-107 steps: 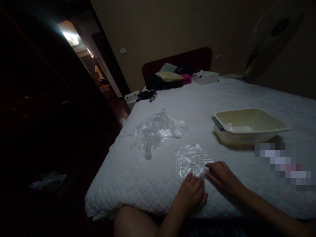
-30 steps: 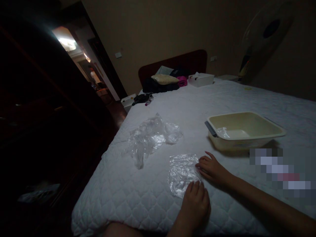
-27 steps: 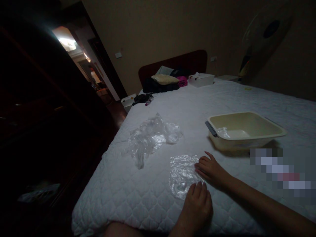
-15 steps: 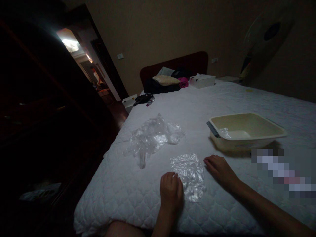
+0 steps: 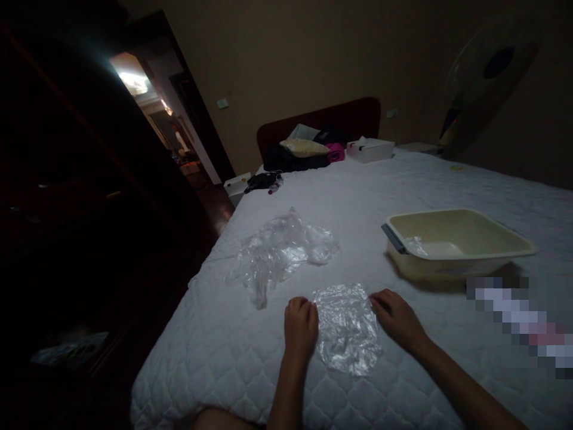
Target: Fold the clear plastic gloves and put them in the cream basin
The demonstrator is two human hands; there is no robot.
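A flattened clear plastic bag [image 5: 347, 328] lies on the white quilted bed [image 5: 233, 358] in front of me. My left hand [image 5: 301, 325] rests at the bag's left edge with its fingers curled onto it. My right hand [image 5: 396, 315] lies on the bed at the bag's upper right corner, fingers stretched and touching the edge. A heap of crumpled clear plastic bags [image 5: 282, 251] sits farther back on the left, apart from both hands.
A beige plastic basin [image 5: 461, 263] with a scrap of plastic inside stands right of the bag. Clothes [image 5: 304, 154] and a white box [image 5: 370, 150] lie by the dark headboard. A fan [image 5: 487, 71] stands at the far right. The bed's left edge drops into darkness.
My left hand moved from the bag's near edge round to its left edge. My right hand drew back off the bag, then touched its right corner again. The bag now lies flatter.
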